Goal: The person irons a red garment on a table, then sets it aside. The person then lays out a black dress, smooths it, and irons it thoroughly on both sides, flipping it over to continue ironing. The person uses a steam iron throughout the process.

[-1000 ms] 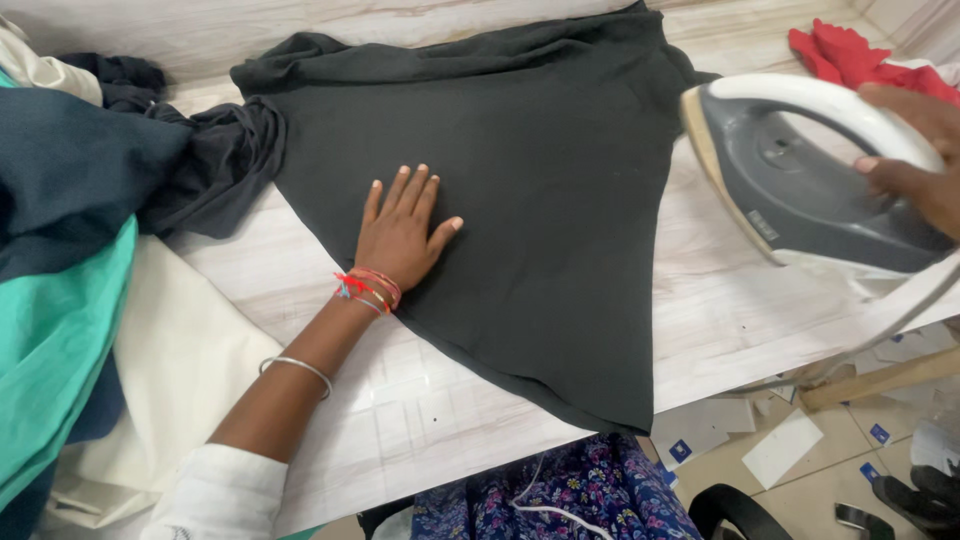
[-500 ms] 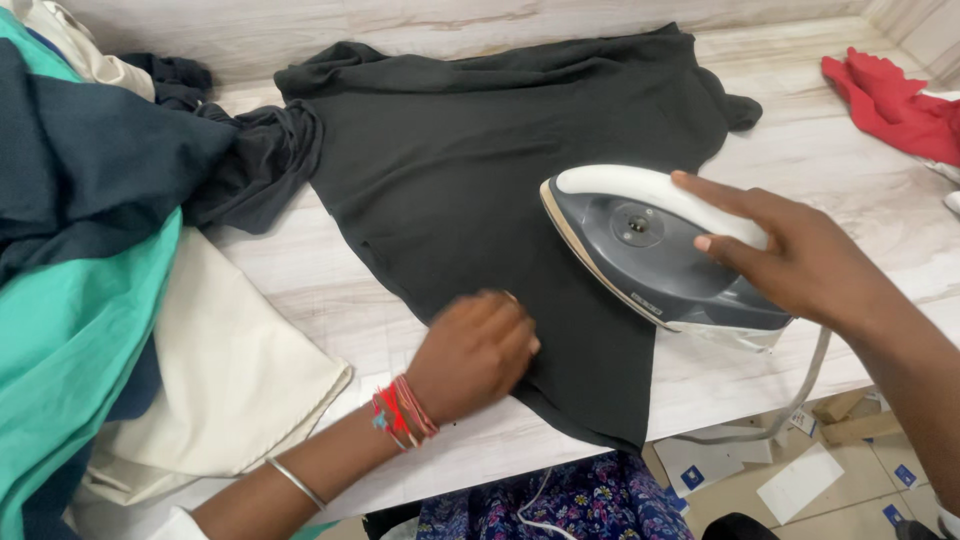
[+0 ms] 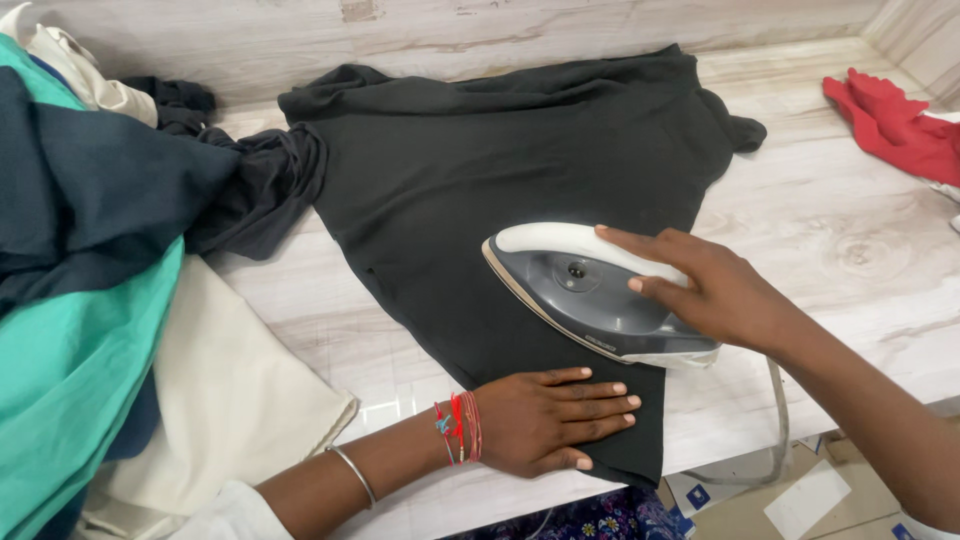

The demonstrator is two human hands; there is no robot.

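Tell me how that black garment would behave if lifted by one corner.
The black garment would likely hang limp: it bunches into soft folds near the cloth pile. It probably slides easily on the smooth table, since the left hand lies flat on it beside the iron.

A: What is the iron [image 3: 590, 295] hiding?
B: Its soleplate is facing down onto the black garment [image 3: 500, 190], out of sight. The right hand [image 3: 715, 290] is covering the handle's rear.
A: What is running out of frame?
B: The red cloth [image 3: 890, 110] at the right edge, and the teal fabric [image 3: 70, 370] at the left
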